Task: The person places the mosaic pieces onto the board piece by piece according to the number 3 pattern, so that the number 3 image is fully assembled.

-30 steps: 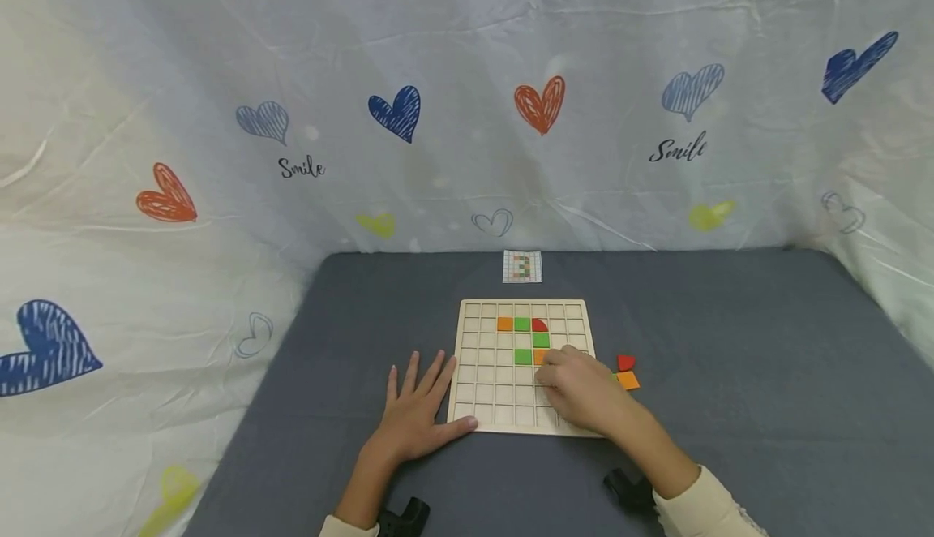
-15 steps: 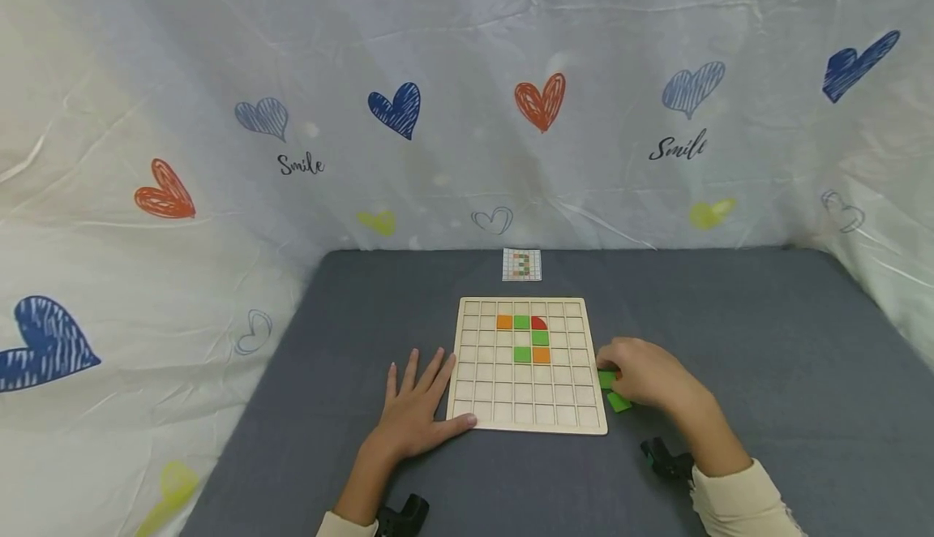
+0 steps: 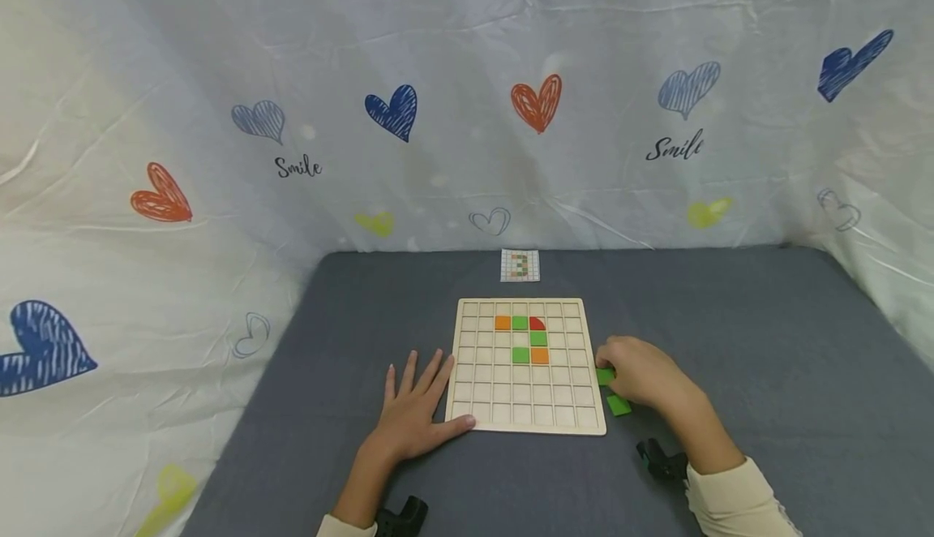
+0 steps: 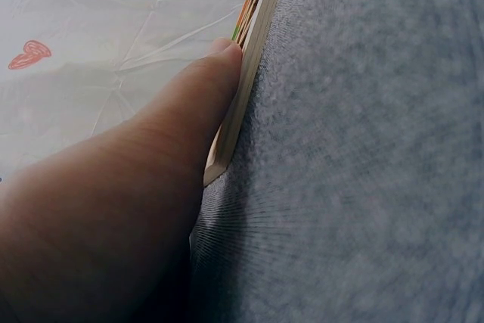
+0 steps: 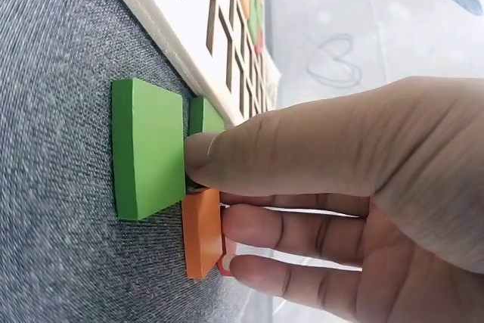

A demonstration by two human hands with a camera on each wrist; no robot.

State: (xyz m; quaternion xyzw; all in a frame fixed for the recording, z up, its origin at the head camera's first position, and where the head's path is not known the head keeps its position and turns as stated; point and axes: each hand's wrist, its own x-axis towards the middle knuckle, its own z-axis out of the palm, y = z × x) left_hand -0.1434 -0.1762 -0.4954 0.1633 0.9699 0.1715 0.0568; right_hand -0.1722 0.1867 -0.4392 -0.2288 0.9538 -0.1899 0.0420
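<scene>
A wooden grid board (image 3: 503,393) lies on the grey cloth, with several coloured tiles in its upper cells, among them a red quarter-round tile (image 3: 537,324) and an orange tile (image 3: 539,355). My left hand (image 3: 410,423) rests with spread, straight fingers against the board's left side, its thumb on the lower-left corner. Right of the board, my right hand (image 3: 645,375) reaches down into loose tiles. Its thumb is at a green tile (image 5: 155,153); other fingers are by an orange tile (image 5: 200,236). The index finger is mostly hidden, so any pinched tile cannot be seen.
A small printed card (image 3: 520,265) with a coloured grid pattern lies behind the board. Another loose green tile (image 5: 204,115) is against the board's edge, and a bit of red (image 5: 225,264) shows behind the orange one. A white heart-printed curtain (image 3: 452,156) hangs behind the table.
My right hand has moved off the board, rightward to the loose tiles, and has stayed there over the last half second. The left hand has kept its place.
</scene>
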